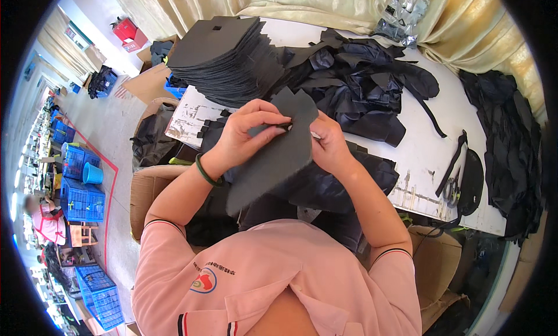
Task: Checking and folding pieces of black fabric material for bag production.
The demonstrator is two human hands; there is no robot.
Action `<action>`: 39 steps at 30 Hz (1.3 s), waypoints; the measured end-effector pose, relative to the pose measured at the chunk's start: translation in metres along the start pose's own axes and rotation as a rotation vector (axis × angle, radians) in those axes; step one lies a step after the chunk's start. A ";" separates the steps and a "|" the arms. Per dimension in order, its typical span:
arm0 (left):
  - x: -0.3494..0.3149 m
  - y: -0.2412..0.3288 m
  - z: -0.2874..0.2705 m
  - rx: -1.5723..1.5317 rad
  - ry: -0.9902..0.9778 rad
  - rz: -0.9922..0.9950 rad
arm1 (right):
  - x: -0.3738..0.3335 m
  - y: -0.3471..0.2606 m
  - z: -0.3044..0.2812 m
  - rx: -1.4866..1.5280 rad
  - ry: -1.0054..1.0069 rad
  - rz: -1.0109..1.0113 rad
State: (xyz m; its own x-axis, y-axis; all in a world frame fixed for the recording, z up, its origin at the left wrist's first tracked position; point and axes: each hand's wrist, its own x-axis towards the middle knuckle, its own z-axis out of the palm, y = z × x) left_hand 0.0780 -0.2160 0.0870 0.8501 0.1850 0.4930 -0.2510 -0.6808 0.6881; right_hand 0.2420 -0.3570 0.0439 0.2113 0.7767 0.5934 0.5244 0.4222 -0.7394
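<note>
A stiff dark grey sheet (270, 162) with a notched top edge is held up over my lap, at the table's near edge. My left hand (247, 133) pinches at its face, thumb and forefinger closed around a small dark bit I cannot make out clearly. On the sheet's right edge my right hand (331, 144) is closed, gripping it. Behind rises a tall, leaning stack of similar dark sheets (212, 45), the top one with a small rectangular slot. Black fabric pieces (360, 74) lie heaped to the right of the stack.
The white table (424, 144) has worn, chipped paint. Scissors (450, 192) lie beside a black pouch-like piece (471, 182) at the right. More black fabric (505, 150) hangs over the right edge. Cardboard boxes (152, 188) flank me; blue crates (83, 200) line the aisle at left.
</note>
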 end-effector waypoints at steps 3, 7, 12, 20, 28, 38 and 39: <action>0.004 0.002 0.006 0.164 0.077 0.073 | 0.001 -0.009 -0.013 0.214 -0.076 0.031; 0.015 0.013 0.007 0.569 0.099 0.320 | 0.005 -0.019 -0.047 0.793 -0.349 0.624; 0.023 0.011 0.005 0.548 0.084 0.353 | 0.013 -0.035 -0.053 0.570 -0.525 0.666; -0.006 -0.006 -0.048 -0.613 0.509 -0.240 | -0.017 0.021 -0.076 0.363 -0.325 0.801; -0.084 -0.071 -0.110 -0.599 0.798 -0.532 | -0.082 0.067 -0.112 -0.141 -0.377 0.841; -0.106 -0.171 -0.112 -0.154 0.810 -1.040 | -0.095 0.048 -0.110 -0.582 -0.374 0.781; -0.094 -0.169 -0.097 0.345 0.654 -0.718 | -0.094 0.045 -0.110 -0.583 -0.374 0.783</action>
State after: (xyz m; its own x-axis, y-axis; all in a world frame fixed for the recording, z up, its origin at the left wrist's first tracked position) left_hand -0.0047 -0.0493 -0.0242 0.3032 0.9076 0.2906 0.4509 -0.4052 0.7953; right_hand 0.3370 -0.4625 -0.0102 0.4474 0.8728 -0.1952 0.6886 -0.4755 -0.5475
